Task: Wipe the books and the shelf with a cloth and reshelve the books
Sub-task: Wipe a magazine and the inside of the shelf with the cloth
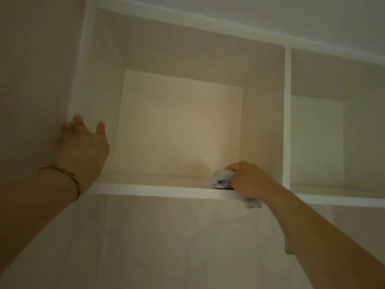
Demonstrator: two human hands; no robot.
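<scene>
Wiping a high shelf (158,189) compartment.
Right hand (249,178), lower right of centre, clutches a bunched cloth (221,178) on the board; left hand (83,142), fingers spread, rests on the left edge.

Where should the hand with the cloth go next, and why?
Probably slide left along the shelf board. The right hand grips the cloth at the compartment's right end, so the board's left stretch likely still needs wiping. The left hand, fingers straight, rests at the left side panel, and no books are in view.
</scene>
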